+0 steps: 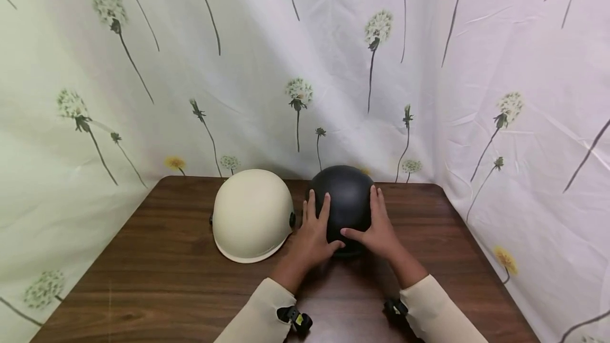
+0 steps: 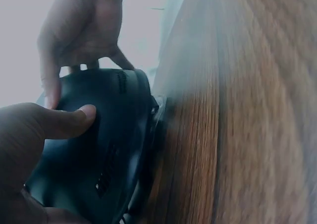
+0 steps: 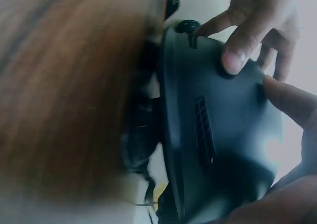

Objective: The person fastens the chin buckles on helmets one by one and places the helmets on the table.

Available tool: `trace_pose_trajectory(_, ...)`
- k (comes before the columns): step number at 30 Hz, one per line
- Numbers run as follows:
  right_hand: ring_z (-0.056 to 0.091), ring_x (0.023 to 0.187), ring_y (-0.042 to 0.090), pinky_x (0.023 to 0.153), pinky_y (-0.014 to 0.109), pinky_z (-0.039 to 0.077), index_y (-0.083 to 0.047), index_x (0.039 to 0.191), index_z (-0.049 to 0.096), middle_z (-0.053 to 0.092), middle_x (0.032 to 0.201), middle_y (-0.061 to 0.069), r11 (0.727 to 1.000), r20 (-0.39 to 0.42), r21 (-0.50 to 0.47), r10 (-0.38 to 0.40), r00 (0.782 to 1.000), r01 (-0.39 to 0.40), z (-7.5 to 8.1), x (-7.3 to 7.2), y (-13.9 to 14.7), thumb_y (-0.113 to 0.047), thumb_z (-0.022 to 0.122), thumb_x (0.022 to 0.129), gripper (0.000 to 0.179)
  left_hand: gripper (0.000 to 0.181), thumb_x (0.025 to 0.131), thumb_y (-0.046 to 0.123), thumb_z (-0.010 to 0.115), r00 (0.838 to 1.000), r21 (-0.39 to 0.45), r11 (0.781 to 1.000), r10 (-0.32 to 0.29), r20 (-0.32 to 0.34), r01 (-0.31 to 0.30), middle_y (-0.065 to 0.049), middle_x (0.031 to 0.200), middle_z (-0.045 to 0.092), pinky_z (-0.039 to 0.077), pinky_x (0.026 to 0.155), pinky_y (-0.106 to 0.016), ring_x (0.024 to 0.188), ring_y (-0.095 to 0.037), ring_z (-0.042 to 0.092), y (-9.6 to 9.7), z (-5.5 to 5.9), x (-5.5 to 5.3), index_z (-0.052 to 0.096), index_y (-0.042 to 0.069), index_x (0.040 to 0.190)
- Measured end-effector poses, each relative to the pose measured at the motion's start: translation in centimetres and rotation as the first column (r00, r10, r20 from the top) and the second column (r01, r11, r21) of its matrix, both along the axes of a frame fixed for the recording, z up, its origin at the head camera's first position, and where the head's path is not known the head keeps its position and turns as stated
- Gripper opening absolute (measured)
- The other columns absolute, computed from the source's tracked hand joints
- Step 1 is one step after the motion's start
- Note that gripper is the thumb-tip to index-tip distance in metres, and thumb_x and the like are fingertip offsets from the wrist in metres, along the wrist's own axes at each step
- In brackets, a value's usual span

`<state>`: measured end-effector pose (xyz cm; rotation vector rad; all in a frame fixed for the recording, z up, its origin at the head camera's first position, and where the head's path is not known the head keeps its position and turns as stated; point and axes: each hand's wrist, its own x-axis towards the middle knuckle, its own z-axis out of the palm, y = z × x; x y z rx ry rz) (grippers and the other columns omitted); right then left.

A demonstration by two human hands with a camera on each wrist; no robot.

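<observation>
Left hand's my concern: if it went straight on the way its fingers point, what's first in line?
The black helmet, which the left hand touches. Past the helmet's side, the flower-print backdrop looks next, though its depth is hard to judge.

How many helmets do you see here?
2. In the head view, the cream helmet sits on the wooden table, at left; the black helmet is to its right, between the person's left hand and right hand.
</observation>
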<state>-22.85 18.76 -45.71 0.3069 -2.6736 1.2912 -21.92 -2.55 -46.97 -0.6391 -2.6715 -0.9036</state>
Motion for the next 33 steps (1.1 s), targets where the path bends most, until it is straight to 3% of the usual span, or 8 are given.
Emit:
trace_pose_trajectory(3, 0.0, 0.16, 0.047, 0.113, 0.078, 0.026, -0.022, 0.17, -0.007, -0.012, 0.176, 0.014, 0.998, -0.035, 0.049, -0.038, 0.999, 0.039, 1.1, 0.7, -0.2, -0.056, 0.088, 0.08, 0.135, 0.122, 0.083, 0.034, 0.092, 1.0, 0.062, 0.998, -0.018, -0.019, 0.019, -0.027, 0.173, -0.006, 0.052, 0.099, -0.065, 0.154, -0.061, 0.011, 0.3, 0.1, 0.4, 0.009, 0.014, 0.171)
trace_pose_trajectory(8, -0.001, 0.16, 0.047, 0.105, 0.09, 0.013, -0.021, 0.171, 0.0, -0.006, 0.176, 0.016, 0.985, -0.095, 0.134, -0.094, 0.991, 0.106, 2.7, 1.9, -0.8, -0.055, 0.087, 0.081, 0.13, 0.124, 0.081, 0.035, 0.094, 0.999, 0.132, 0.991, -0.021, -0.047, 0.027, -0.029, 0.172, -0.001, 0.048, 0.106, -0.063, 0.151, -0.058, 0.026, 0.4, 0.0, 0.7, 0.011, 0.011, 0.17)
trace_pose_trajectory(12, -0.001, 0.16, 0.047, 0.101, 0.093, 0.008, -0.019, 0.171, 0.005, -0.004, 0.176, 0.017, 0.976, -0.158, 0.176, -0.102, 0.982, 0.13, 3.2, 2.8, -1.4, -0.055, 0.087, 0.081, 0.127, 0.127, 0.08, 0.038, 0.094, 1.0, 0.165, 0.986, -0.017, -0.016, 0.019, -0.027, 0.172, 0.0, 0.048, 0.107, -0.061, 0.149, -0.054, 0.034, 0.3, 0.2, 1.2, 0.009, 0.013, 0.171)
trace_pose_trajectory(16, 0.002, 0.16, 0.049, 0.102, 0.093, 0.008, -0.015, 0.171, 0.012, 0.001, 0.176, 0.019, 0.961, -0.255, 0.221, -0.107, 0.961, 0.165, 3.5, 3.3, -1.9, -0.053, 0.088, 0.081, 0.123, 0.129, 0.08, 0.042, 0.093, 1.0, 0.206, 0.978, -0.027, -0.007, 0.028, -0.027, 0.172, 0.0, 0.048, 0.108, -0.059, 0.15, -0.052, 0.033, 0.4, 0.0, 1.6, 0.006, 0.013, 0.171)
trace_pose_trajectory(23, 0.005, 0.161, 0.045, 0.106, 0.091, 0.006, -0.014, 0.17, 0.02, 0.006, 0.176, 0.016, 0.936, -0.334, 0.268, -0.131, 0.933, 0.227, 4.3, 4.3, -2.5, -0.054, 0.086, 0.082, 0.116, 0.133, 0.077, 0.044, 0.095, 0.995, 0.3, 0.952, -0.042, -0.09, 0.067, -0.034, 0.167, 0.006, 0.046, 0.108, -0.064, 0.148, -0.057, 0.033, 0.9, -0.6, 2.2, 0.008, 0.007, 0.17)
trace_pose_trajectory(28, 0.006, 0.161, 0.043, 0.109, 0.089, 0.004, -0.016, 0.169, 0.024, 0.007, 0.177, 0.014, 0.92, -0.355, 0.298, -0.14, 0.924, 0.253, 4.8, 5.1, -3.0, -0.052, 0.086, 0.082, 0.113, 0.131, 0.08, 0.044, 0.093, 0.997, 0.338, 0.938, -0.058, -0.048, 0.071, -0.03, 0.169, 0.002, 0.044, 0.109, -0.065, 0.15, -0.055, 0.031, 1.3, -1.0, 2.8, 0.004, 0.009, 0.17)
trace_pose_trajectory(33, 0.007, 0.162, 0.039, 0.111, 0.086, 0.006, -0.02, 0.168, 0.029, 0.01, 0.177, 0.011, 0.898, -0.39, 0.346, -0.127, 0.912, 0.273, 5.5, 5.8, -3.4, -0.048, 0.092, 0.078, 0.113, 0.132, 0.08, 0.048, 0.091, 0.999, 0.353, 0.934, -0.04, -0.032, 0.049, -0.027, 0.168, 0.007, 0.047, 0.107, -0.063, 0.147, -0.051, 0.036, 1.4, -1.1, 3.1, 0.001, 0.013, 0.17)
